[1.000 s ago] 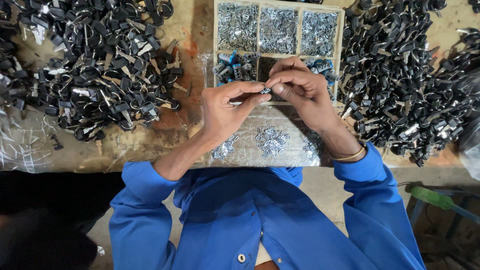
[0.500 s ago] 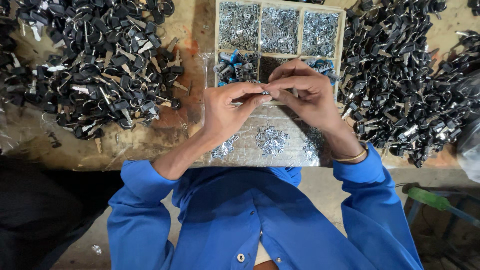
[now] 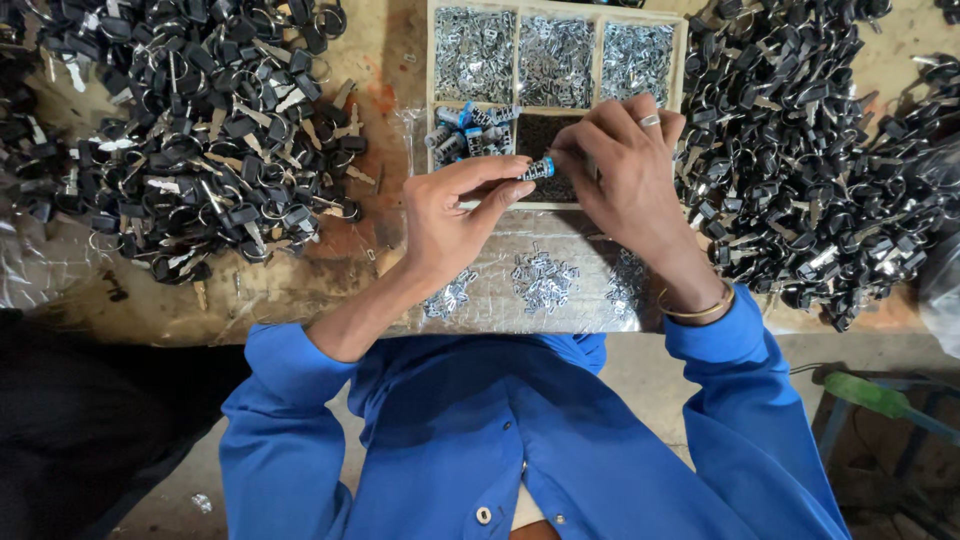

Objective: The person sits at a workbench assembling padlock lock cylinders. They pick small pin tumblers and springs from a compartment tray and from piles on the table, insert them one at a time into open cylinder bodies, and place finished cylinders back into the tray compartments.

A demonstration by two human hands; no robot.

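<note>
Item: one small cylinder, silver with a blue band [image 3: 537, 169], pinched between the thumb and forefinger of my left hand [image 3: 455, 215], which is closed on it, above the front edge of the wooden compartment tray [image 3: 685, 60]. My right hand [image 3: 625, 170], ring on one finger, bangle at the wrist, has its fingertips curled in and touching the cylinder's other end; whether it grips it I cannot tell. Tray contents: three rear compartments of small silver metal pieces [image 3: 555, 60]; front left, more blue-banded cylinders [image 3: 462, 130]. On the clear plastic sheet [image 3: 590, 255] below my hands: loose clusters of silver bits [image 3: 540, 278]. On the bench to the left, a heap of black-headed keys [image 3: 190, 130]; to the right, a second heap of keys [image 3: 810, 150]. Both sleeves blue.
</note>
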